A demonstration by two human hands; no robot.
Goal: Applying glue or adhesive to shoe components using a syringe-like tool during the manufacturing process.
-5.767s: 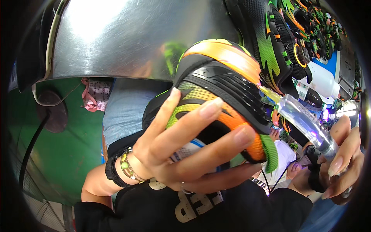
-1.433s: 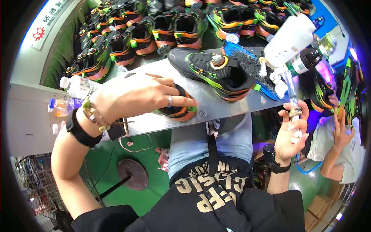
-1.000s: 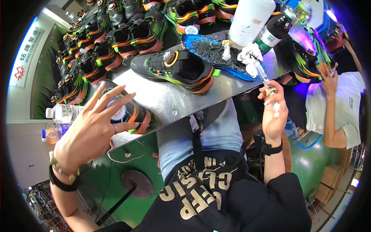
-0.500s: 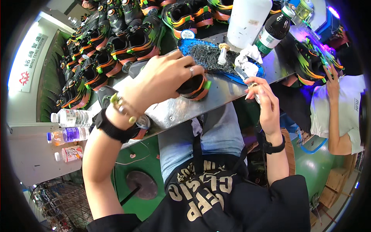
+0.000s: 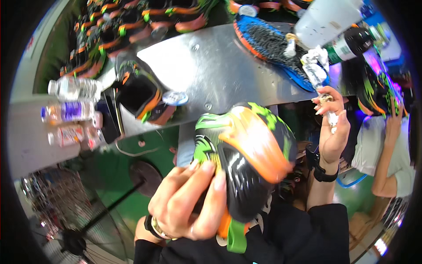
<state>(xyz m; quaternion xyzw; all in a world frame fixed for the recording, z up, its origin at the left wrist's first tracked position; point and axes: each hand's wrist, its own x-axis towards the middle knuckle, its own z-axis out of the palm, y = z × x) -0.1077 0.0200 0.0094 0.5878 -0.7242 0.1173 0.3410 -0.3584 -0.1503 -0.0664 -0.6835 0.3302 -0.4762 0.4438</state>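
Close in front of me, my left hand (image 5: 189,204) is closed on a sneaker (image 5: 255,145) in black, orange and bright green. The shoe is tilted and slightly blurred, with its glossy black and orange parts facing up and a green tab hanging low. My right hand (image 5: 334,136) is at the bench edge, its fingers pinched around a slim whitish tool (image 5: 332,119) whose exact kind I cannot make out. Beyond its fingertips lies crumpled white tissue (image 5: 314,66), on the end of a blue shoe-shaped pad (image 5: 257,33) with dark fuzz on top.
Another dark sneaker (image 5: 138,90) stands on the metal bench (image 5: 206,57) at left. Rows of sneakers (image 5: 145,20) fill the back. A white container (image 5: 327,22) and a dark bottle (image 5: 351,44) are back right. Plastic bottles (image 5: 68,112) stand left. A co-worker's arm (image 5: 391,145) is at right.
My left hand has lifted a sneaker off the bench and brought it near, over my lap. My right hand still grips the whitish tool. The whole view has shifted.
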